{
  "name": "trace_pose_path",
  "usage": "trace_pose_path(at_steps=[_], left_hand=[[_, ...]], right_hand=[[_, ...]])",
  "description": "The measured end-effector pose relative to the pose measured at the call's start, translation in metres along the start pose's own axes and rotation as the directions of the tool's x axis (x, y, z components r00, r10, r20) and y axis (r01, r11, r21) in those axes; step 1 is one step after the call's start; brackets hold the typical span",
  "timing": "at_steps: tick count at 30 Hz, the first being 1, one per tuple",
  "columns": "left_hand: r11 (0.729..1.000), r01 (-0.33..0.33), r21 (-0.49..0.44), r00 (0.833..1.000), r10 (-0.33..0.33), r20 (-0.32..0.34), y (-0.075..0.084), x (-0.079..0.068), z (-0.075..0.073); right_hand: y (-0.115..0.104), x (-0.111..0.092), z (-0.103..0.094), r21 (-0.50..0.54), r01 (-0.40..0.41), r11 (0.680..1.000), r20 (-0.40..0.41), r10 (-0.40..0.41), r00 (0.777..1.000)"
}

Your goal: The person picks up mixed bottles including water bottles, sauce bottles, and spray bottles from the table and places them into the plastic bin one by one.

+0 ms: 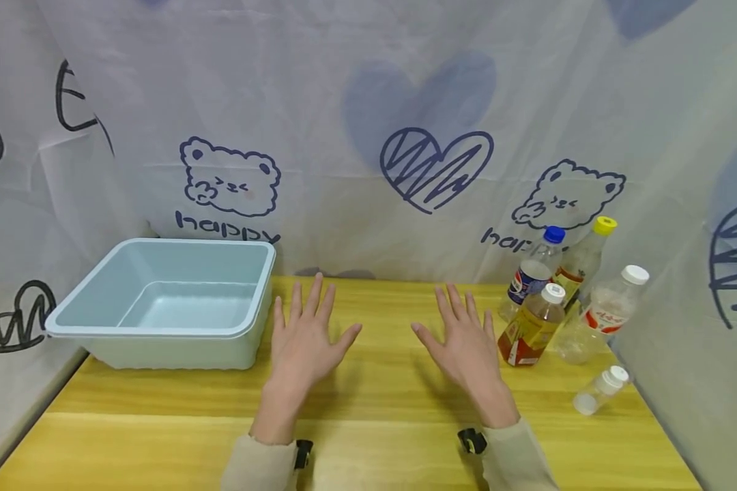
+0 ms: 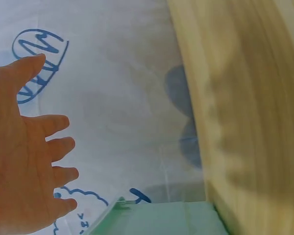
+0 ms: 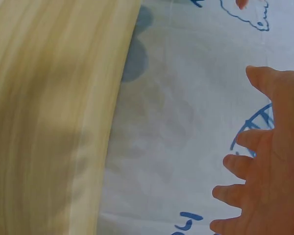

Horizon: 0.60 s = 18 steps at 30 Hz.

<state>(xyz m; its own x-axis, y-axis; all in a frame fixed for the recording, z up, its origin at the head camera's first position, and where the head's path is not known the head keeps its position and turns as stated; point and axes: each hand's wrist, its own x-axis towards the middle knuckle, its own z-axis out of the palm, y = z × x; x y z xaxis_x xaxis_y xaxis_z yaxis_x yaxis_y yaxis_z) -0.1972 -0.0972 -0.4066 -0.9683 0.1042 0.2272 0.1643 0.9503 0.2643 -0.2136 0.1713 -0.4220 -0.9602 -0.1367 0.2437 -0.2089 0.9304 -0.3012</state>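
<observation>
Both hands hover over the wooden table with fingers straight and spread, holding nothing. My left hand (image 1: pixel 306 344) is just right of the pale blue plastic basin (image 1: pixel 166 332), whose inside shows no contents. To the left of the bottles is my right hand (image 1: pixel 465 344), its little finger closest to the bottle of amber drink (image 1: pixel 533 326). Behind that bottle stands a blue-capped Pepsi bottle (image 1: pixel 531 276). A yellow-capped bottle (image 1: pixel 583 256) and a clear white-capped bottle with a red label (image 1: pixel 604 317) are farther right. One small white-capped bottle (image 1: pixel 600 391) leans nearer the front.
The wooden table (image 1: pixel 381 436) ends at a white curtain (image 1: pixel 319 88) printed with hearts and bears, which also hangs along both sides. In the left wrist view the basin's edge (image 2: pixel 161 218) shows at the bottom.
</observation>
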Motion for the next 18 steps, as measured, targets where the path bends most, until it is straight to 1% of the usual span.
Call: trace_pose_path(at_steps=[3,6,9,14,18], left_hand=[[1.000,-0.004,0.011,1.000,0.005,-0.021,0.003,-0.001,-0.006],[1.000,-0.002,0.022,0.999,0.003,-0.042,0.003,-0.003,-0.014],[1.000,-0.004,0.011,0.997,0.005,-0.071,0.002,-0.006,-0.022],[1.000,-0.016,-0.019,0.990,0.013,-0.139,-0.003,-0.008,-0.035],[0.999,-0.016,-0.046,0.988,0.009,-0.156,-0.008,-0.010,-0.042]], right_hand=[[-0.004,-0.002,-0.004,0.034,0.011,0.999,-0.016,-0.011,1.000],[-0.011,-0.003,-0.010,0.056,0.028,0.998,-0.025,-0.027,0.999],[-0.017,-0.005,-0.014,0.070,0.050,0.996,-0.032,-0.047,0.998],[-0.026,-0.007,-0.016,0.096,0.097,0.991,-0.060,-0.092,0.994],[-0.034,-0.006,-0.018,0.104,0.128,0.986,-0.070,-0.121,0.990]])
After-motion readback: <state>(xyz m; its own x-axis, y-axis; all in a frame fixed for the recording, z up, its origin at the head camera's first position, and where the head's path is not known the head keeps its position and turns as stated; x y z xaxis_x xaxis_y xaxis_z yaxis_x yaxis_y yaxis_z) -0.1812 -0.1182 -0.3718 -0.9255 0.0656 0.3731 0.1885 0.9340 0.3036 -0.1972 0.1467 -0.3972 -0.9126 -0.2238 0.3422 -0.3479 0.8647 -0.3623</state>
